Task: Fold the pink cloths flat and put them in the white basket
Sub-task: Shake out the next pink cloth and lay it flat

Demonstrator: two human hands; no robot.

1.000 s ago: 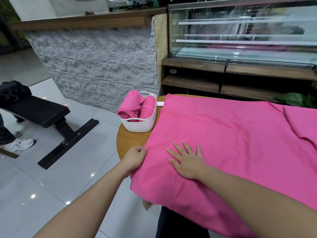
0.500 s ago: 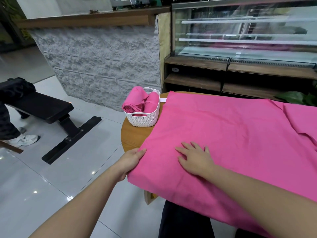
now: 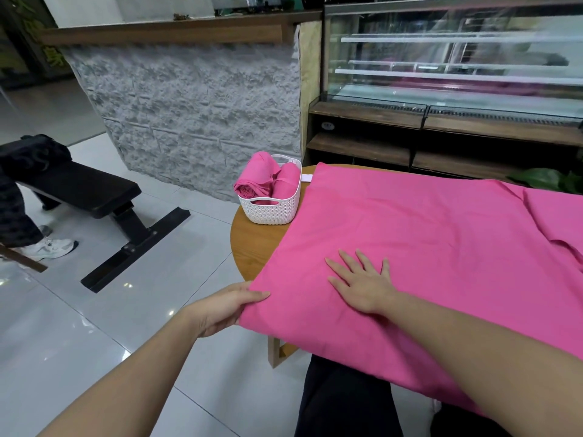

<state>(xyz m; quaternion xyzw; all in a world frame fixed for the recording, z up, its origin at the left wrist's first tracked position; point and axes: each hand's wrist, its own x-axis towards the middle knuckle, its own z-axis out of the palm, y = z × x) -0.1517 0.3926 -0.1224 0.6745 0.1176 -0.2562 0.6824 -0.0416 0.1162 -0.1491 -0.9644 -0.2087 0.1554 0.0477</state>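
1. Head view: two pink cloths already stood in the white basket (image 3: 268,209), a rolled cloth (image 3: 252,181) at the left and a second cloth (image 3: 287,184) beside it; this part of the task appeared done, though both looked rolled rather than folded flat.
2. The basket sat at the far left of the round wooden surface (image 3: 255,247), just beside the far corner of the large pink cloth (image 3: 426,241).
3. That cloth lay spread over most of the surface, its near edge hanging over the person's lap; it appeared only partly folded, if at all, and remained to be folded down and placed in the basket.
4. The left hand (image 3: 225,312) gripped the cloth's near left corner, thumb on top and fingers curled beneath the edge.
5. The right hand (image 3: 362,283) lay flat on the cloth with fingers spread, pressing it down and holding nothing.
6. A further fold of pink fabric (image 3: 558,222) showed at the right; whether it was a separate cloth could not be told.
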